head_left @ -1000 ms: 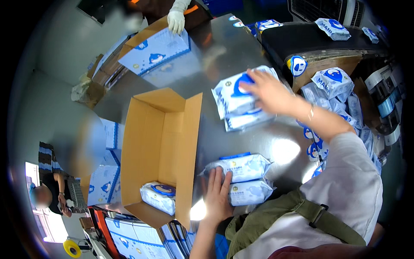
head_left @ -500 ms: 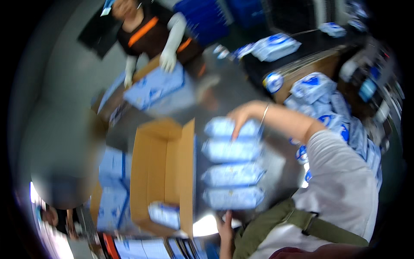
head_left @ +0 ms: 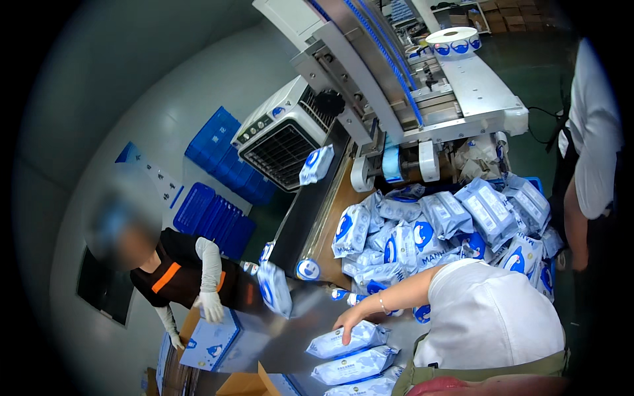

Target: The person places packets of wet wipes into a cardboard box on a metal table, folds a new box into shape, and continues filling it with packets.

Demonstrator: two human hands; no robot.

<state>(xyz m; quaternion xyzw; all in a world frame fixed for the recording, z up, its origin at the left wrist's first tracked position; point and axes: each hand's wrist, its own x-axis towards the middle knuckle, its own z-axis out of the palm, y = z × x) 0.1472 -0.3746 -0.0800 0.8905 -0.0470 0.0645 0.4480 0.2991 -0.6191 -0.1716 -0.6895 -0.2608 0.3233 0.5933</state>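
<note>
My right hand, with a thin bracelet at the wrist, reaches in from the right. Its fingers curl over the end of the farthest light-blue wipes pack. Beside that pack, a second wipes pack and a third form a row on the metal table; the lower edge cuts off the third. Left of the row, flaps of an open cardboard box show at the lower edge. My left hand is out of view.
A co-worker's gloved hand rests by a blue-and-white carton at the left. Many wipes packs are heaped at the right below a labelling machine. A dark conveyor carries a pack. Another person stands far right.
The view has swung upward, so the machine and conveyor now show, while the row and box have sunk to the lower edge. My left hand has left the picture. My right hand stays at the farthest pack.
</note>
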